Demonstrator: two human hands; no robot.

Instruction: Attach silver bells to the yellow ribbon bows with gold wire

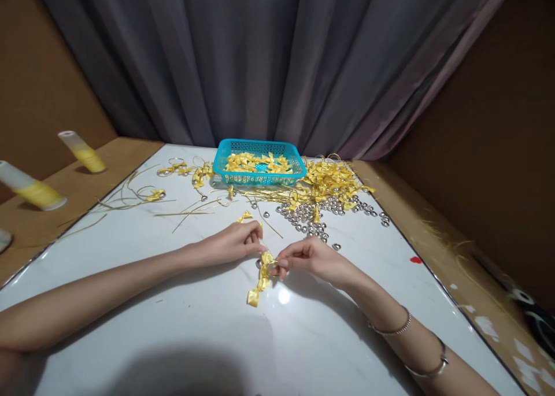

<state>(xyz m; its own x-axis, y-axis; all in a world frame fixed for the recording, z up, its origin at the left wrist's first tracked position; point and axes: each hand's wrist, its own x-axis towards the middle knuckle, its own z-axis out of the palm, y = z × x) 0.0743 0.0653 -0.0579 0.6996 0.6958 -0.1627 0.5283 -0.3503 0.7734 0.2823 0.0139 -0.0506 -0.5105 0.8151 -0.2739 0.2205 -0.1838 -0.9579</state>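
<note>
Over the middle of the white tabletop, my left hand (243,239) is closed, its thumb and fingers pinched just above a yellow ribbon bow (254,295). What lies between those fingertips is too small to tell. My right hand (309,257) pinches a thin gold cord (274,275), which curves in a small loop beside the bow. The bow hangs or lies below the fingertips, shiny, with one tail pointing toward me. A silver heart-shaped bead (259,263) shows at its left side. Another yellow bow (245,215) lies just behind my left hand, partly hidden.
A blue basket (260,180) of yellow bows stands at the back. Right of it are a heap of bows (332,179) and scattered silver beads (303,214). Gold cords (184,214) lie on the left. Two yellow-wound spools (89,158) stand beyond the table's left edge.
</note>
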